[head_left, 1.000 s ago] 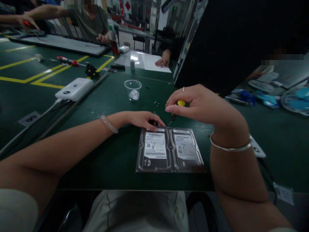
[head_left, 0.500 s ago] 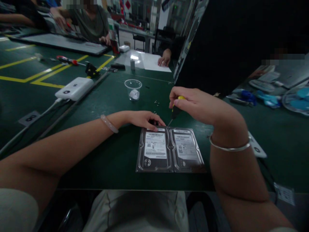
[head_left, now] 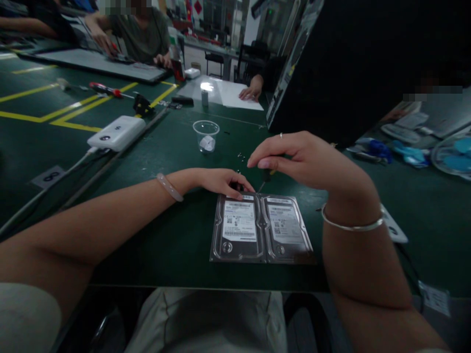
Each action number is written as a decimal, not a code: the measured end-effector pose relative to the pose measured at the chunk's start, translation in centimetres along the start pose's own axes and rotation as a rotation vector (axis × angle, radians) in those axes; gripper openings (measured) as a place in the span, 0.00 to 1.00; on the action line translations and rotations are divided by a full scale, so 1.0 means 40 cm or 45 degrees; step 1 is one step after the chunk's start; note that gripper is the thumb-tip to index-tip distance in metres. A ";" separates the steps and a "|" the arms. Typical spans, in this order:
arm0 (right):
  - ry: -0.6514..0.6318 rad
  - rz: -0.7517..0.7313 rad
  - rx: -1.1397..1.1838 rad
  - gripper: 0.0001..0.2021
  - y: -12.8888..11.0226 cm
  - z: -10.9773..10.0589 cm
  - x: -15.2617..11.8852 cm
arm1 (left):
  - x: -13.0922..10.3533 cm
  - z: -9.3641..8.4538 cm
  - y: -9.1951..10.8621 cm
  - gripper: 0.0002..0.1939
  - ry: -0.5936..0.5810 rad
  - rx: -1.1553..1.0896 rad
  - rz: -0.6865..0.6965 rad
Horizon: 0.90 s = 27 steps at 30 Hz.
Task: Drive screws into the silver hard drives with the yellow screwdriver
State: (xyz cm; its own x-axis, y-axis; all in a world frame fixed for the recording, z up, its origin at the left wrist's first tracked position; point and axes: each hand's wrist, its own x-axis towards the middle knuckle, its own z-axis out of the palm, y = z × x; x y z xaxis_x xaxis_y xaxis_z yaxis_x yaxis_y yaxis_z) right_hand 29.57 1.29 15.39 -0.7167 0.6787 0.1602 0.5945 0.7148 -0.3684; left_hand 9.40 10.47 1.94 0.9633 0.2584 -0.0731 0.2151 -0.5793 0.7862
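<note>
Two hard drives lie side by side, label up, near the table's front edge: the left hard drive (head_left: 239, 225) and the right hard drive (head_left: 285, 230). My left hand (head_left: 224, 183) grips the far edge of the left drive, thumb on its top and the other fingers curled behind. Above the drives, my right hand (head_left: 290, 154) is bent down around a screwdriver (head_left: 267, 175), whose handle is mostly hidden by the fingers. The slanting shaft reaches the far corner of the left drive, close to my left fingertips. Several tiny screws (head_left: 241, 157) lie beyond my left hand.
A clear plastic cup (head_left: 206, 137) with crumpled white paper stands beyond the drives. To the left sit a white power strip (head_left: 117, 133) and a red-and-black screwdriver (head_left: 105, 89). A large black panel (head_left: 353, 63) rises at the back right. Co-workers' hands (head_left: 252, 92) rest at the far side.
My right hand's fingers have stretched and shifted left over the screwdriver, hiding the handle's yellow top. My left hand keeps its place on the drive. The view has shifted slightly.
</note>
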 end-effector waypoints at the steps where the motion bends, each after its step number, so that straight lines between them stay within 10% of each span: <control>1: 0.034 0.036 -0.049 0.13 0.003 0.001 0.001 | 0.000 0.000 0.001 0.24 0.000 -0.005 -0.001; 10: -0.111 0.210 -0.167 0.20 0.008 -0.045 -0.043 | -0.005 -0.005 0.015 0.24 -0.032 -0.014 -0.031; 27: 0.225 0.505 -0.455 0.18 -0.001 0.008 -0.002 | -0.004 -0.005 0.013 0.23 -0.021 0.008 -0.021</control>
State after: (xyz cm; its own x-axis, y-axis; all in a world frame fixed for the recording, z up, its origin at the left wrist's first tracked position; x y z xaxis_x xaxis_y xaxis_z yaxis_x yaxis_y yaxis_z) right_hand 29.47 1.15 15.12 -0.3592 0.9031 0.2352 0.9146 0.3908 -0.1036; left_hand 9.32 10.28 2.49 0.9621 0.2554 -0.0959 0.2318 -0.5801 0.7809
